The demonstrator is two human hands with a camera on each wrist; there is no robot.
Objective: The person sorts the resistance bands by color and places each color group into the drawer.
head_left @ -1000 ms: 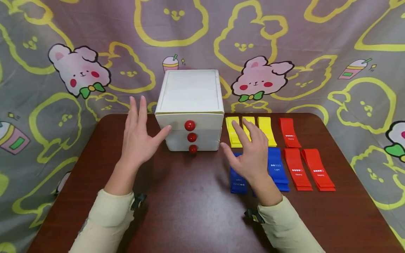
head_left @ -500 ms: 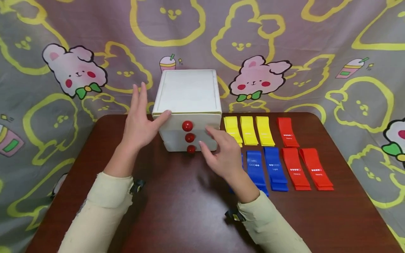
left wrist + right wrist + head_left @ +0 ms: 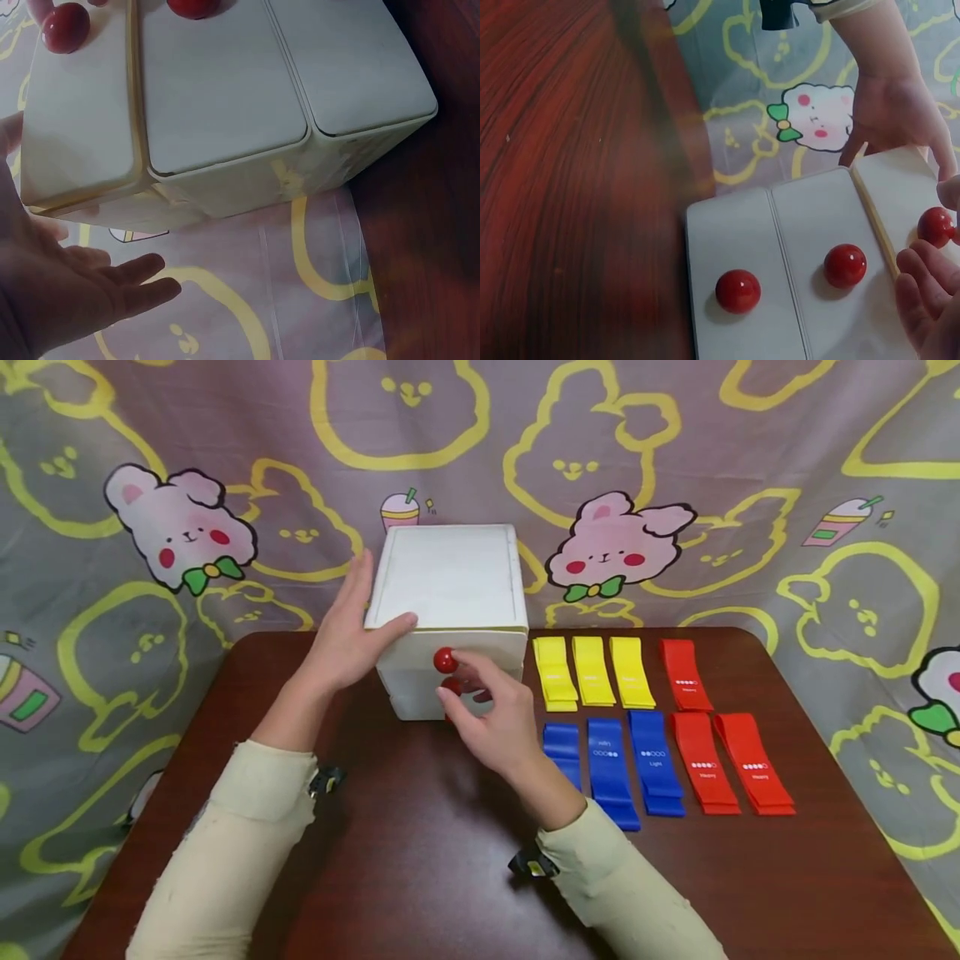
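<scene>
A white box of three stacked drawers with red ball knobs stands at the table's back. My left hand lies against its left side, thumb over the top front edge and fingers straight. In the left wrist view, the left fingers stretch along the box's side. My right hand is at the top drawer's red knob, index finger on the knob's right and thumb lower down. In the right wrist view its bent fingers come round the top knob. The lower knobs are untouched.
Right of the drawers lie three folded yellow bands, three blue bands marked Light and three red bands marked Heavy. A patterned cloth hangs behind the dark wooden table.
My right hand has moved left from above the bands to the top knob. My left hand has come in to the box's left side. The drawers stay closed.
</scene>
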